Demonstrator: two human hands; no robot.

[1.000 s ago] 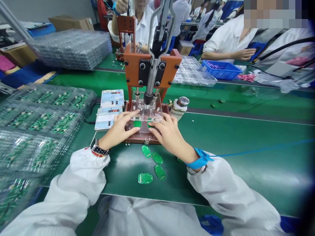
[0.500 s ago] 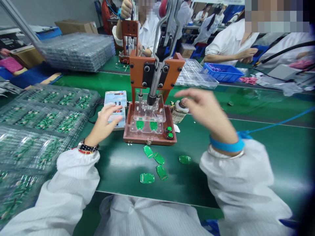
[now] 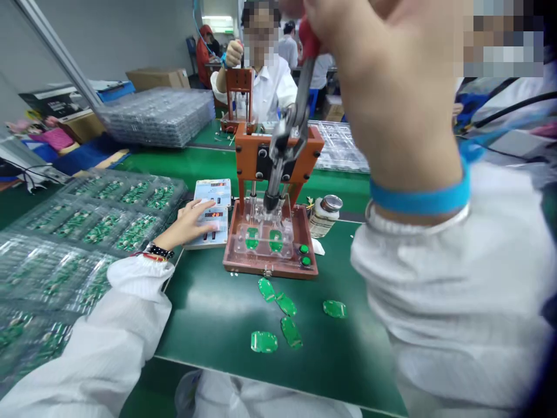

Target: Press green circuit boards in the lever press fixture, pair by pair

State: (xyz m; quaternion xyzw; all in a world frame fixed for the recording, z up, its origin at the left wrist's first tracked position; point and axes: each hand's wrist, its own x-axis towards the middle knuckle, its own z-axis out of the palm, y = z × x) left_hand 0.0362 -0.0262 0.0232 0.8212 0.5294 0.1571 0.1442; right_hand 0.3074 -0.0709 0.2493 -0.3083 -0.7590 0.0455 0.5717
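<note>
My right hand (image 3: 383, 75) is up at the top right, closed round the red-gripped lever handle (image 3: 308, 43) of an orange press fixture (image 3: 281, 154); its fingertips are partly cut off by the frame's edge. Two green circuit boards (image 3: 251, 238) sit in the fixture's brown base (image 3: 270, 267), below a clear plate (image 3: 287, 217). On the left, my left hand (image 3: 190, 222) lies with fingers stretched over a small box with red digit displays (image 3: 220, 229). Several loose green boards (image 3: 264, 342) are scattered on the green tabletop in front of the base.
Clear trays of boards (image 3: 104, 226) cover the left side. Behind them stands a tall stack of clear trays (image 3: 161, 116). A bottle with a metal lid (image 3: 325, 216) is right of the fixture. Across the bench, a co-worker (image 3: 265, 87) holds another press's lever.
My right hand has risen from beside the bottle to the lever handle. My left hand has settled lower over the display box. The whole view has tilted upward.
</note>
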